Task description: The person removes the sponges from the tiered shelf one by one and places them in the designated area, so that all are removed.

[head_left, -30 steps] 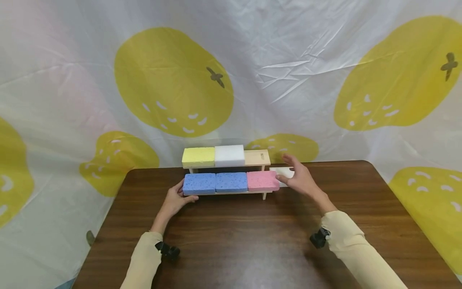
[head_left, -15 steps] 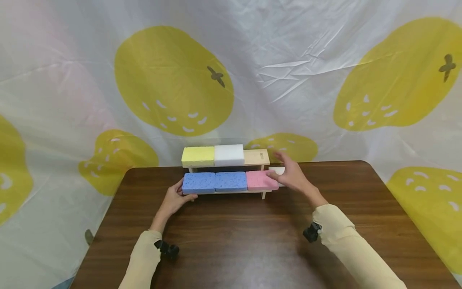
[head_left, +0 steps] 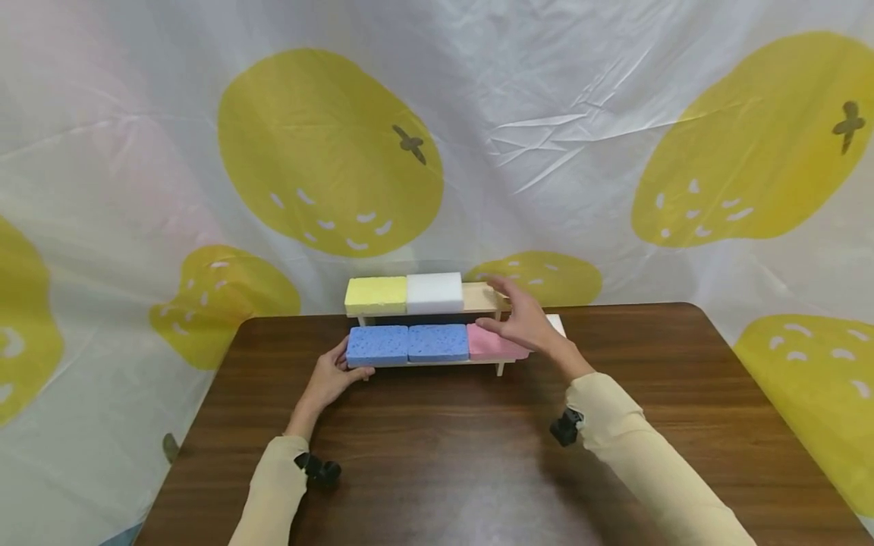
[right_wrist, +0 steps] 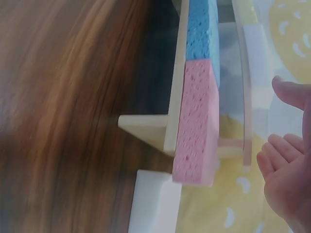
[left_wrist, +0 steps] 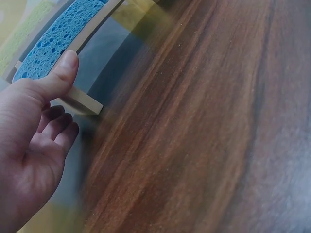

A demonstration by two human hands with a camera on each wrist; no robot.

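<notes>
Front wooden stand [right_wrist: 176, 102] is sitting on the table [head_left: 423, 440], bearing two blue sponges [head_left: 438, 343] and a pink sponge [head_left: 493, 347]; our left hand [head_left: 331, 381] is gripping its left end; we are holding our right hand [head_left: 527, 320] near the pink sponge, thumb and fingers spread, grasping nothing

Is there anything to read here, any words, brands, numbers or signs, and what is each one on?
No text can be read in any view.
The blue sponges, pink sponge, yellow sponge and white block: no readable lettering.
The patterned cloth: fruit prints, no letters or numbers.
The black wrist cameras: too small to tell.
The rear wooden shelf: partly behind the right hand; any mark there is hidden.
</notes>
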